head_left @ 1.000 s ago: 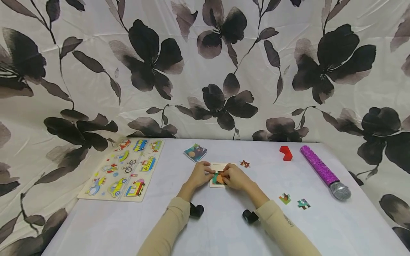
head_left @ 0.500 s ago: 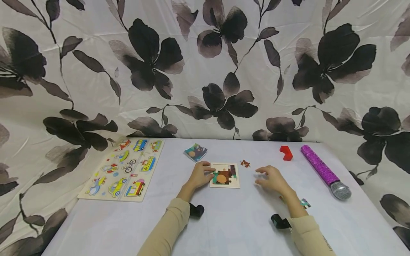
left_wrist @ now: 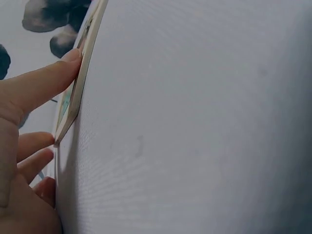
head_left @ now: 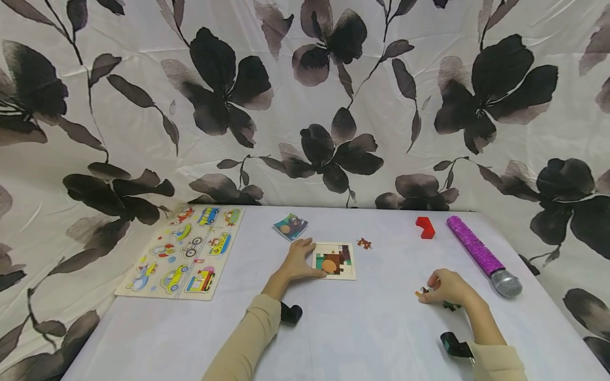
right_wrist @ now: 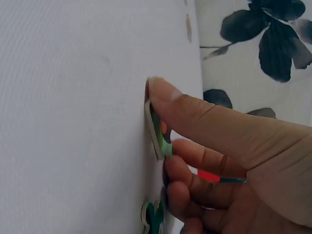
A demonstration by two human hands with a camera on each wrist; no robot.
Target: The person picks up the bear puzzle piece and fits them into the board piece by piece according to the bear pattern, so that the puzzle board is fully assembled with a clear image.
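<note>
A small square jigsaw puzzle board [head_left: 350, 274] with a pale wooden frame holds several fitted pieces in brown, green and orange. My left hand [head_left: 296, 263] holds it at the left side, the thumb [left_wrist: 62, 72] lying over the front rim and the other fingers at the edge. Farther right, my right hand [head_left: 450, 288] pinches a green and orange puzzle piece [right_wrist: 157, 131] between thumb and fingertips, close over the cloth. Beneath that hand lies a teal puzzle piece [right_wrist: 155, 217], partly hidden. A brown puzzle piece [head_left: 364, 243] lies just right of the board.
At the left is a large vehicle puzzle board [head_left: 177, 253]. A picture card [head_left: 291, 227] lies behind the small board. Toward the back right are a red angular block [head_left: 425, 228] and a purple glitter microphone [head_left: 476, 248]. A floral cloth [head_left: 391, 95] hangs behind the table.
My right hand has left the puzzle board and travelled right and toward me to the loose piece. The left hand stayed at the board; its thumb shifted to the front rim.
</note>
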